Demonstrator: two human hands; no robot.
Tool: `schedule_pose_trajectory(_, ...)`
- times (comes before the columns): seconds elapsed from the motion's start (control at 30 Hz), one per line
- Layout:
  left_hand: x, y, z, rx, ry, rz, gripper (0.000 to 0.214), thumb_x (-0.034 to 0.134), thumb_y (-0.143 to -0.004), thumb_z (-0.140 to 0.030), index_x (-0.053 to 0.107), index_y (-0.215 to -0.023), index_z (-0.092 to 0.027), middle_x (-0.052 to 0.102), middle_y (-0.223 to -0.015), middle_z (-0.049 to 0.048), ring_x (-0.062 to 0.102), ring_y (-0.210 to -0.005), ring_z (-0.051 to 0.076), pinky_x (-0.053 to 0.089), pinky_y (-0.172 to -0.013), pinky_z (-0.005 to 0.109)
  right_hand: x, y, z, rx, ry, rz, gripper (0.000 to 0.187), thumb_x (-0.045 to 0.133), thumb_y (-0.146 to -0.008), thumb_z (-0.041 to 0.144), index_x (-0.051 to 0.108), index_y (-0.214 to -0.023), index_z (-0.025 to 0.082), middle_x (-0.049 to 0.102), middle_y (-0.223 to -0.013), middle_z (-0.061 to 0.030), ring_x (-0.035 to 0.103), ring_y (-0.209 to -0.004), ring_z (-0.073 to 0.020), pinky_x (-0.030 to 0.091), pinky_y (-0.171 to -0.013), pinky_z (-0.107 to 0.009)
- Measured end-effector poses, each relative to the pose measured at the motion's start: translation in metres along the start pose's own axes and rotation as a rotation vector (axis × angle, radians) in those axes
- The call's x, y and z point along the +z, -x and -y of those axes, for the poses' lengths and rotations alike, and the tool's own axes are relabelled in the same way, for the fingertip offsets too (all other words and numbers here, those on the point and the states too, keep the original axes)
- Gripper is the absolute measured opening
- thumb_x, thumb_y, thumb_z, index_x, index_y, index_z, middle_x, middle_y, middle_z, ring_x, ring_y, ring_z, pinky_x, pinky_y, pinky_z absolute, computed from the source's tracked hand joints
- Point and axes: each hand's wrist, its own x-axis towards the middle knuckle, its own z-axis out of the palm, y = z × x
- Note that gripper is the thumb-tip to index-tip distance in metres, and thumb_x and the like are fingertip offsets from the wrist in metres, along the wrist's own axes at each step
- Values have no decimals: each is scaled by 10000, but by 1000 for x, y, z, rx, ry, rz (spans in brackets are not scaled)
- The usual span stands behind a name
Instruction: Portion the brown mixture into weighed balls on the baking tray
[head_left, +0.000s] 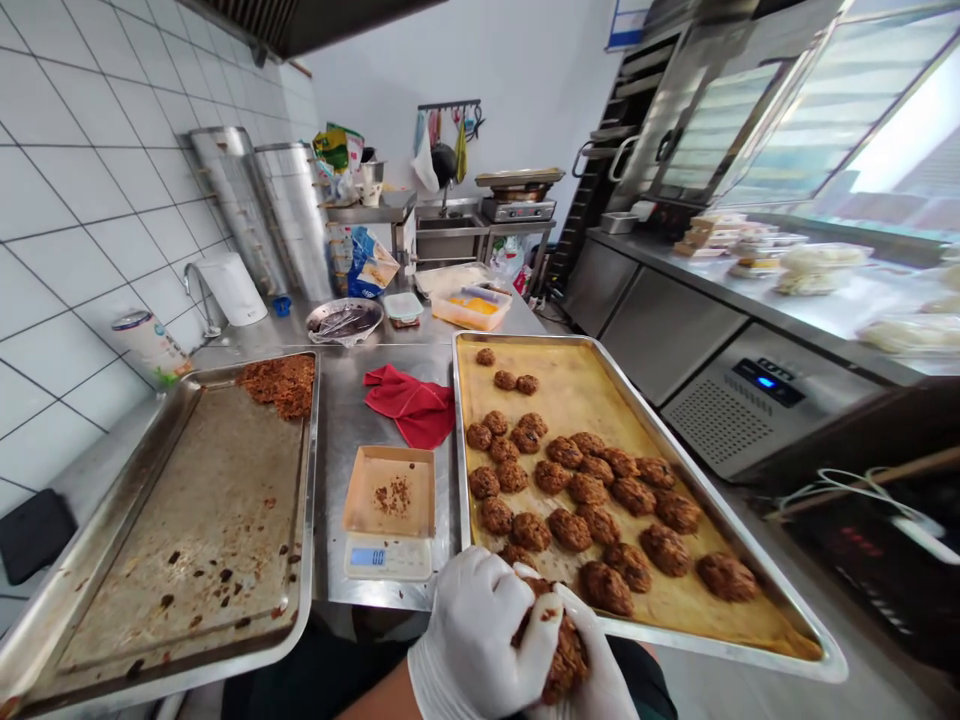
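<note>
My left hand (pixel 476 625), in a white glove, curls around a brown, shaggy ball of filling (pixel 564 665). From the other side my right hand (pixel 604 665), gloved too, cups the same ball, so both hands press on it. They are over the near left corner of a metal tray lined with yellowish paper (pixel 517 345), where several similar brown balls (pixel 589 488) lie. Left of my hands stands a kitchen scale (pixel 388 560) reading 0.0, with a crumb-strewn paper box (pixel 358 500) on top.
A stained metal tray (pixel 187 480) at the left has a heap of brown mixture (pixel 289 382) in its far corner. A red cloth (pixel 412 405) lies between the trays. Behind are a film-covered bowl (pixel 345 320) and a plastic container (pixel 472 308). A steel counter (pixel 675 290) runs along the right.
</note>
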Motion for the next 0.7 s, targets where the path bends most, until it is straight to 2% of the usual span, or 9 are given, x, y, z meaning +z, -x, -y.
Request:
schedule_pose_trajectory(0.1, -10, -4, 7, 60, -33, 49, 161, 574, -867, -240, 580, -707, -217, 612, -644, 87, 579, -624, 221, 422, -569, 363, 8, 6, -2, 44, -42, 38, 235, 776, -748, 297, 771, -983, 308, 804, -1016, 35, 747, -881, -173, 612, -904, -293)
schedule_pose_trajectory(0.17, -19, -5, 9, 119, 18, 92, 141, 591, -860, -231, 602, -720, -228, 610, -638, 77, 596, -651, 228, 459, -623, 369, 11, 9, -1, 84, -58, 96, 228, 758, -764, 362, 775, -981, 296, 795, -1063, 11, 738, -942, -197, 588, -955, -326)
schedule_pose_trajectory(0.23, -27, -5, 10, 144, 115, 97, 40, 623, -839, -211, 649, -826, -238, 642, -720, 84, 629, -750, 250, 499, -727, 399, 13, 13, 0, 112, -60, 167, 247, 756, -764, 407, 780, -970, 273, 785, -1102, -17, 716, -1027, -216, 556, -997, -336)
schedule_pose_trajectory(0.3, -33, -3, 9, 61, 178, 15, 264, 673, -806, -200, 662, -1066, -247, 686, -982, 131, 639, -974, 303, 496, -879, 460, 14, 16, 1, 93, -40, 223, 266, 760, -766, 396, 774, -997, 265, 777, -1129, -30, 691, -1095, -228, 518, -1041, -354)
schedule_pose_trajectory(0.37, -37, -1, 8, -107, 183, -74, 524, 703, -788, -196, 584, -1295, -248, 622, -1261, 168, 569, -1188, 350, 447, -1003, 503, 14, 18, 2, 6, -10, 251, 324, 764, -769, 336, 744, -1087, 279, 761, -1174, -29, 668, -1144, -236, 475, -1083, -382)
schedule_pose_trajectory(0.43, -38, 1, 5, -242, 197, -46, 590, 699, -801, -202, 549, -1370, -243, 582, -1359, 163, 536, -1260, 357, 422, -1059, 490, 14, 21, 1, -95, 12, 265, 435, 758, -772, 281, 686, -1201, 293, 736, -1229, -36, 640, -1192, -247, 433, -1116, -409)
schedule_pose_trajectory(0.5, -37, 1, 2, -290, 205, 65, 511, 675, -830, -229, 589, -1334, -234, 628, -1306, 146, 589, -1202, 338, 463, -1023, 452, 14, 23, -2, -167, 15, 292, 536, 764, -759, 258, 632, -1276, 294, 720, -1255, -55, 626, -1211, -263, 414, -1123, -435)
schedule_pose_trajectory(0.57, -35, 1, -1, -269, 148, 113, 422, 655, -852, -256, 617, -1271, -215, 674, -1203, 132, 644, -1095, 304, 513, -943, 413, 13, 25, -6, -203, 0, 324, 580, 775, -741, 266, 611, -1297, 277, 718, -1250, -75, 632, -1194, -286, 419, -1111, -467)
schedule_pose_trajectory(0.7, -30, -1, -2, -126, 49, 3, 143, 622, -871, -202, 646, -1012, -212, 685, -950, 60, 668, -869, 199, 535, -798, 309, 9, 24, -12, -177, -39, 392, 543, 767, -743, 270, 627, -1267, 245, 728, -1222, -92, 667, -1120, -285, 446, -1076, -469)
